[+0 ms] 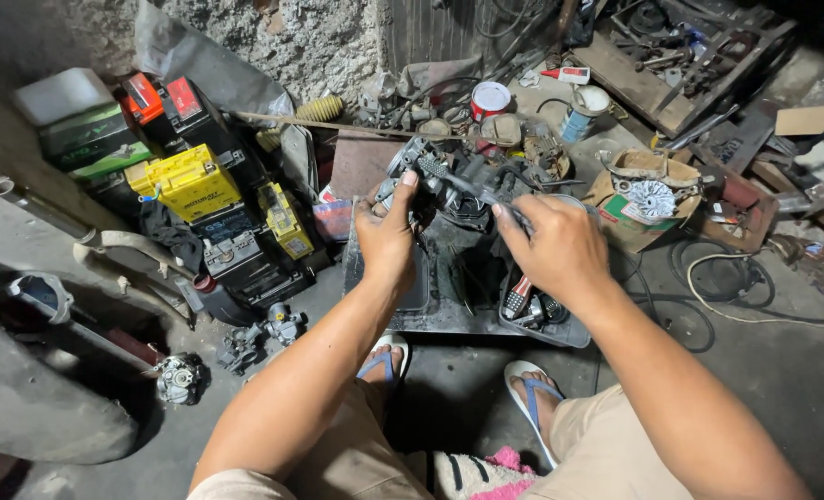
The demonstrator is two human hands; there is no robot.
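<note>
Far to the left of the fingers, a yellow battery (188, 181) stands among darker batteries against the rough wall, and a small metal carburettor part (179, 380) lies on the concrete floor (782, 370) below it

The left hand (389, 236) is closed around the left end of a grey metal engine assembly (449, 181). Its fingers (410, 178) are curled over the top edge of the part, with the thumb wrapped against the near side. The assembly sits between the two hands, held above a dark tray (449, 306) that rests on the floor in front of the person's sandalled feet

The right hand (560, 250) is closed on a thin dark tool (481, 190). Its fingers are folded tightly round the shaft, and the tip of the tool touches the assembly just right of the left hand's fingers. What kind of tool it is cannot be told

Beyond the fingers stands a red-and-white can (491, 97). To the right of the right hand, an open cardboard box (648, 199) holds a finned metal part, and a pale cable (755, 296) loops across the floor well apart from both hands
</note>
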